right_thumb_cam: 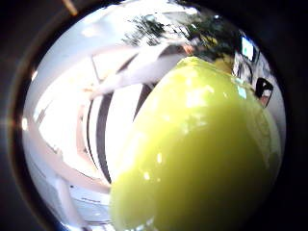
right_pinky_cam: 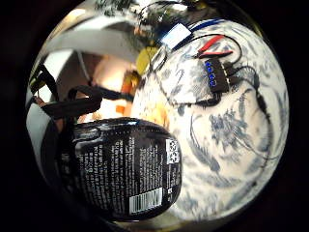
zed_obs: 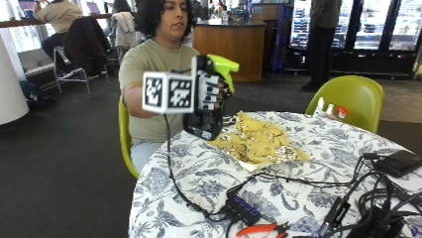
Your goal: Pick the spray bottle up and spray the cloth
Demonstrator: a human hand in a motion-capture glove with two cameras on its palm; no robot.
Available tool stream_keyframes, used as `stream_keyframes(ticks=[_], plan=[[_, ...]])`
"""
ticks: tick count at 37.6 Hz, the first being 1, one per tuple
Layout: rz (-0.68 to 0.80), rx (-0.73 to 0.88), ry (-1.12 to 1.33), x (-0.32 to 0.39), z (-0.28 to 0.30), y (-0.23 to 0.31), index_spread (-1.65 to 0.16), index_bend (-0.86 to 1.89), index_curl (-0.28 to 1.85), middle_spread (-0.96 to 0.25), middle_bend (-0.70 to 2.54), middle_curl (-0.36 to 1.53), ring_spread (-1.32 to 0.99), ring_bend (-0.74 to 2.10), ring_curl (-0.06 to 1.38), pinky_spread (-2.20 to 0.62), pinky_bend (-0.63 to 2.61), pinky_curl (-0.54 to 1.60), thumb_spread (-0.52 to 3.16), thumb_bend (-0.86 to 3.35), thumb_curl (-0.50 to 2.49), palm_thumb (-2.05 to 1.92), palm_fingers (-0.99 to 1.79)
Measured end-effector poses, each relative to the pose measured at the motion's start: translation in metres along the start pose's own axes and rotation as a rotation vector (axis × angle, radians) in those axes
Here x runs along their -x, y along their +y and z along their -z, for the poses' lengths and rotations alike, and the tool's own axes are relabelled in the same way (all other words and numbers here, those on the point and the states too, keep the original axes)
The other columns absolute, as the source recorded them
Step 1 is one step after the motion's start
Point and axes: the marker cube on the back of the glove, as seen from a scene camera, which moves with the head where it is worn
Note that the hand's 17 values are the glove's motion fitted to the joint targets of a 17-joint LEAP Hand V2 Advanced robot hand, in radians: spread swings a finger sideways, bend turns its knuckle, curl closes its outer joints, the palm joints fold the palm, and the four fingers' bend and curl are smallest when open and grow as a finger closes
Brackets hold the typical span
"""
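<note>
Curled round the neck of the spray bottle [zed_obs: 206,111], the gloved right hand [zed_obs: 212,91] holds it lifted clear of the table [zed_obs: 198,173], at chest height in front of the seated person, the lime-green spray head [zed_obs: 223,67] topping a black body that hangs below the hand. In the palm views the black labelled body [right_pinky_cam: 126,169] sits close against the palm and the green head [right_thumb_cam: 202,154] fills the thumb side. The bottle looks like rigid plastic with a glossy label, probably light to moderate depending on fill, and somewhat slippery; the neck under the trigger seems the right hold, leaving a finger free for the lever. To the right, the yellow patterned cloth [zed_obs: 258,141] lies crumpled on the blue floral tablecloth, just beside and below the bottle, with nothing between them. Nearer the camera, a black hub [zed_obs: 244,208], cables and red-handled pliers [zed_obs: 264,229] crowd the table edge, and a black box [zed_obs: 399,162] sits at the far right; overspray could reach these electronics.
</note>
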Motion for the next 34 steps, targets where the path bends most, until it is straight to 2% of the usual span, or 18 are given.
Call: stream_keyframes(ticks=[7,11,15,23,34], plan=[[-0.192,0.473,0.527,0.034,-0.057,0.009,-0.23,0.43,0.42,-0.13,0.63,0.54,-0.17,0.62,0.44,-0.24,0.33,0.40,0.50,-0.03,0.65,0.98,1.40],[-0.376,0.675,0.687,0.004,-0.091,0.008,-0.23,0.44,0.44,-0.13,0.64,0.54,-0.17,0.63,0.45,-0.25,0.34,0.40,0.47,-0.03,0.67,0.98,1.39],[-0.504,0.804,0.750,-0.039,-0.124,0.017,-0.23,0.44,0.46,-0.13,0.66,0.55,-0.17,0.64,0.46,-0.24,0.34,0.40,0.47,-0.02,0.69,0.98,1.37],[-0.620,0.922,0.764,-0.091,-0.165,0.037,-0.23,0.44,0.49,-0.13,0.68,0.56,-0.17,0.63,0.46,-0.22,0.35,0.40,0.46,-0.02,0.72,0.98,1.34],[-0.517,0.820,0.777,-0.016,-0.135,0.023,-0.23,0.42,0.53,-0.13,0.68,0.56,-0.16,0.62,0.47,-0.20,0.36,0.40,0.47,-0.02,0.76,0.99,1.33]])
